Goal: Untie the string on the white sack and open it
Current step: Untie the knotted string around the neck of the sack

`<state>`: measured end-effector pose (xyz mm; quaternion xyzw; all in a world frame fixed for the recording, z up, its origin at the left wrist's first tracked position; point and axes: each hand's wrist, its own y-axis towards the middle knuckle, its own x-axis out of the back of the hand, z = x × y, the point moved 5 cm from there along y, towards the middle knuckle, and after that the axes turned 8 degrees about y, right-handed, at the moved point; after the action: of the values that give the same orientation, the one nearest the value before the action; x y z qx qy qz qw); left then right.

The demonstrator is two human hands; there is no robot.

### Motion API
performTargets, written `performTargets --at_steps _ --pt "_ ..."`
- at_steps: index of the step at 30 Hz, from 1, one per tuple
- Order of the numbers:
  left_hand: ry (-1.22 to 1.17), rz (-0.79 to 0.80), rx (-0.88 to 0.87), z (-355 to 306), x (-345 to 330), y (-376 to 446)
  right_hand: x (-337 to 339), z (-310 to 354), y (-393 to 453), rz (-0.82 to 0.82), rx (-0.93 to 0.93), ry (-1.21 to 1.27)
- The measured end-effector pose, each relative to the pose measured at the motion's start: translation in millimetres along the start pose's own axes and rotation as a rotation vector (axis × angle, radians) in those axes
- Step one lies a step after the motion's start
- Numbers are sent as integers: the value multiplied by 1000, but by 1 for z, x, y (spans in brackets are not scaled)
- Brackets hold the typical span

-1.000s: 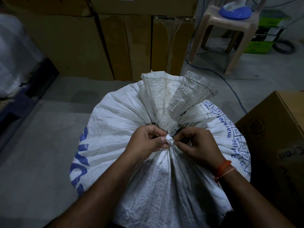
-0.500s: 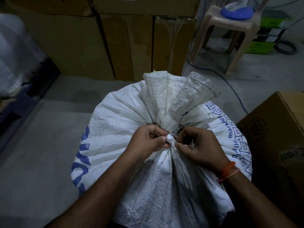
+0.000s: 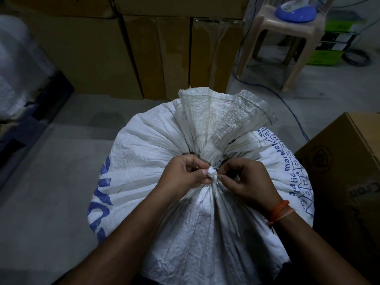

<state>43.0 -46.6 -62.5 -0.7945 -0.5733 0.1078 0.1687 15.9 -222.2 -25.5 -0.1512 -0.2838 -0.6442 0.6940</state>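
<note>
A full white woven sack [image 3: 148, 153] with blue print stands on the floor in front of me, its neck gathered tight and its mouth fanning out above the tie. A white string knot [image 3: 211, 172] sits at the gathered neck, with loose string ends trailing down the sack's front. My left hand [image 3: 185, 173] pinches the knot from the left with curled fingers. From the right, my right hand [image 3: 246, 179], with an orange band on its wrist, pinches the string at the knot.
Tall cardboard boxes [image 3: 131, 50] stand behind the sack. A brown carton [image 3: 345, 161] sits close on the right. A beige plastic stool [image 3: 287, 38] with a blue object on it stands at the back right, a blue cable [image 3: 287, 103] running over the grey floor. Dark pallet at left.
Both hands stay pinched at the knot, with only small shifts of the fingers. The sack's neck remains tied.
</note>
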Motion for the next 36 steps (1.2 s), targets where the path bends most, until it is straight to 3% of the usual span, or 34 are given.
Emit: performTargets --at_steps 21,36 --pt "-4 -15 3 1 2 0 10 3 -3 4 -20 40" --pt "22 -8 7 -1 0 0 7 -3 0 6 13 -70"
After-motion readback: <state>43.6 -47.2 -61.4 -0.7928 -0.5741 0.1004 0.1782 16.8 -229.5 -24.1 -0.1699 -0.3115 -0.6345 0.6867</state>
